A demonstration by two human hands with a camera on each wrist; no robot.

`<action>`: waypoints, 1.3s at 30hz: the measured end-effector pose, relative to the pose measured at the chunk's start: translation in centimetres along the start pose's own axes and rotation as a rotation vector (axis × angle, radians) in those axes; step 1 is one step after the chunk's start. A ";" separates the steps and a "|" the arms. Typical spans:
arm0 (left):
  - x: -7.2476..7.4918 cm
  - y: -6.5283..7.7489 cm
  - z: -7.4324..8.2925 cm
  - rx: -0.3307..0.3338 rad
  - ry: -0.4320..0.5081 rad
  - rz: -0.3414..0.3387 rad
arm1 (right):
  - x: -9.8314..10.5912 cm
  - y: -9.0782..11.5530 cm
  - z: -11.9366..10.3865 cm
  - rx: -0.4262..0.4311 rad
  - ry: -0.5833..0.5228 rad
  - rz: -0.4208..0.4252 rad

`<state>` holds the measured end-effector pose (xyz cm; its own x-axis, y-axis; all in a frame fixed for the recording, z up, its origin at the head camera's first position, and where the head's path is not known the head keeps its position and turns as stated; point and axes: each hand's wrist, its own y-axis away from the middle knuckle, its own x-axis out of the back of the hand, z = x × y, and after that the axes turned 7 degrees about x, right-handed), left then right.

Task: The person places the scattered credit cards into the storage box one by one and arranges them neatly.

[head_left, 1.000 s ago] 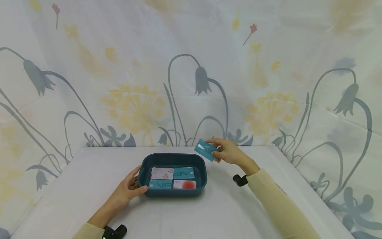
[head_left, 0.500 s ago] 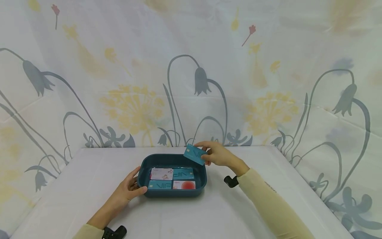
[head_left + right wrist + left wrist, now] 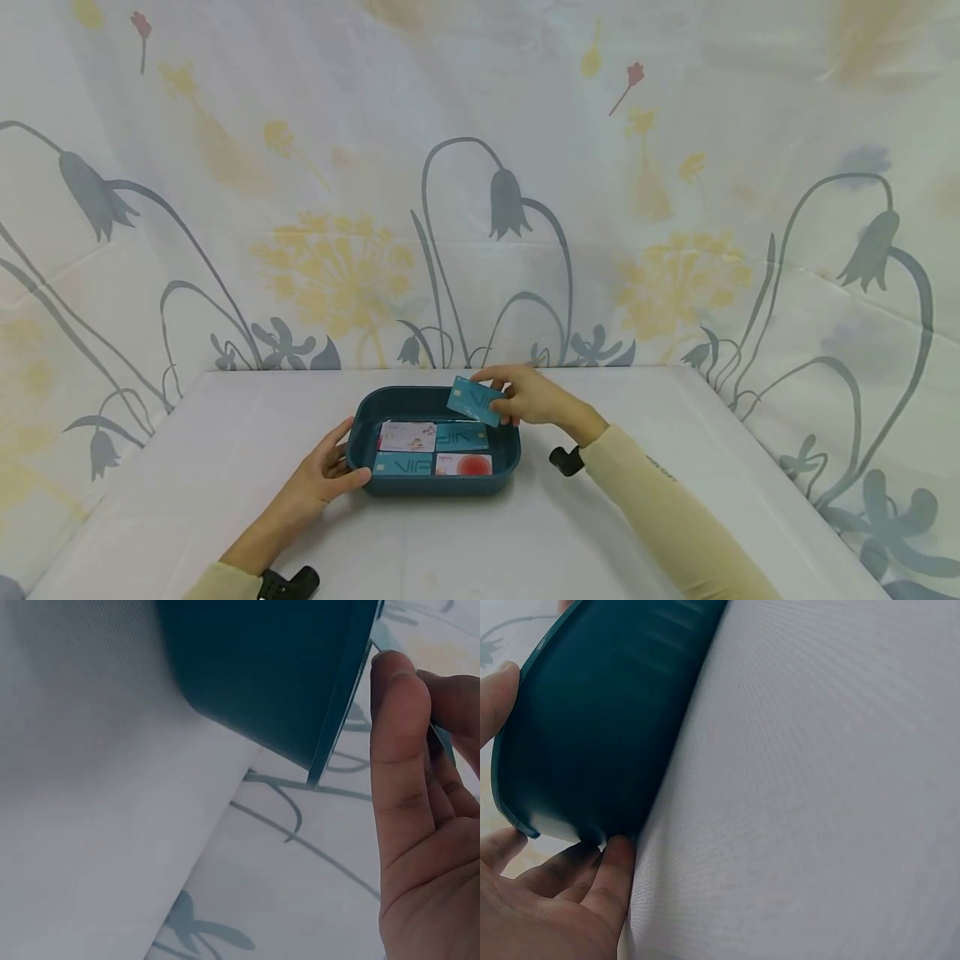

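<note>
My right hand pinches a teal card marked VIP between thumb and fingers. The card is tilted, over the back right part of a dark teal plastic tray. My left hand grips the tray's left end, thumb at the front corner and fingers along the side. In the left wrist view, fingertips press low on the tray wall. Inside lie a floral card, a teal VIP card, another teal VIP card and a white card with a red circle, in two rows.
The tray stands on a white-covered table. Behind the table's far edge hangs a flower-printed curtain. Black wrist cameras sit on both forearms.
My right hand has carried the teal card leftward and slightly down, from beyond the tray's right end to over its back right part. The left hand and tray have stayed in place.
</note>
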<state>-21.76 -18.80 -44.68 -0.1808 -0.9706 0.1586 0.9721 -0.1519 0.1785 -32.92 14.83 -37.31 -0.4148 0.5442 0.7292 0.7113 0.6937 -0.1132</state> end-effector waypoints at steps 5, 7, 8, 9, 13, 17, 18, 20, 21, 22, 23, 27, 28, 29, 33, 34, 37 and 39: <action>0.0 0.0 -0.1 -0.002 0.003 -0.003 | -0.4 -0.1 -0.3 -0.016 0.014 -0.039; 0.0 0.0 0.0 -0.003 0.003 -0.004 | -0.5 -0.2 -0.3 -0.018 0.018 -0.052; 0.0 0.0 0.0 -0.003 0.004 -0.004 | -0.5 -0.2 -0.3 -0.017 0.022 -0.058; 0.0 0.0 0.0 -0.003 0.005 -0.004 | -0.6 -0.3 -0.2 -0.014 0.029 -0.064; 0.0 0.1 0.0 -0.004 0.006 -0.004 | -0.8 -0.5 -0.2 -0.005 0.059 -0.089; 0.0 0.1 0.0 -0.005 0.006 -0.005 | -1.0 -0.9 -0.4 -0.015 0.059 -0.126; 0.0 0.1 0.0 -0.005 0.007 -0.005 | -1.0 -0.9 -0.5 -0.017 0.055 -0.134; 0.0 0.0 0.0 -0.006 0.011 -0.006 | -1.1 -1.1 -0.6 -0.019 0.053 -0.151; 0.0 0.0 0.0 -0.005 0.009 -0.006 | -1.2 -1.2 -0.6 -0.019 0.058 -0.159; 0.0 0.0 0.0 -0.006 0.009 -0.006 | -1.3 -1.3 -0.6 -0.016 0.064 -0.165; 0.0 0.0 0.0 -0.007 0.008 -0.006 | -1.4 -1.3 -0.6 -0.013 0.073 -0.171; 0.0 0.1 0.0 -0.009 0.006 -0.006 | -1.8 -1.5 -0.4 -0.009 0.096 -0.190; 0.0 0.1 0.0 -0.009 0.006 -0.005 | -1.9 -1.6 -0.3 -0.008 0.098 -0.191; 0.0 0.0 0.1 -0.008 0.005 -0.005 | -2.0 -1.6 -0.3 -0.008 0.099 -0.193; 0.0 0.0 0.0 -0.009 -0.002 -0.005 | -2.2 -1.8 -0.1 -0.006 0.109 -0.197; 0.0 -0.1 0.0 -0.009 -0.003 -0.004 | -2.3 -1.9 0.0 -0.005 0.113 -0.199; 0.0 -0.1 0.0 -0.008 -0.002 -0.003 | -2.6 -2.1 0.3 -0.003 0.123 -0.205; 0.0 0.0 0.0 -0.004 0.000 -0.002 | -2.8 -2.2 0.4 0.001 0.136 -0.211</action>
<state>-21.77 -18.76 -44.72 -0.1828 -0.9703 0.1582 0.9724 -0.1547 0.1748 -33.53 11.99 -39.41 -0.4734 0.3189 0.8211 0.6164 0.7858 0.0503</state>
